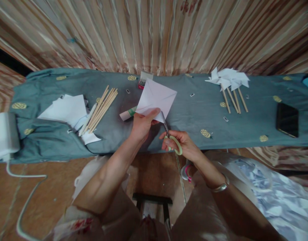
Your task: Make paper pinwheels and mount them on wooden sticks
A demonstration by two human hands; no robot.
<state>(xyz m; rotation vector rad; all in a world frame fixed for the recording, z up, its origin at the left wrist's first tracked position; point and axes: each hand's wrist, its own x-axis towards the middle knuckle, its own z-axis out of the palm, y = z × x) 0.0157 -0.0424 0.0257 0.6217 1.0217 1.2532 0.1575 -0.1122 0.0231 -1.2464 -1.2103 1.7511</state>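
My left hand (143, 124) pinches a creased square of white paper (157, 97) by its near left edge, above the table. In my right hand (178, 140) is a pair of scissors (179, 147) with pale green handles. Their blades lie at the paper's near corner, pointing inward along a crease. Just behind the paper sits a small red box of pins (142, 82), its lid raised. A rolled tube (128, 114) with a green band lies partly hidden under the paper's left side.
Wooden sticks (102, 109) lie left beside a pile of white paper (70, 108). Several paper pinwheels (229, 79) on sticks rest at the back right. A black phone (287, 119) lies far right; a white device (4, 135) with a cable stands far left.
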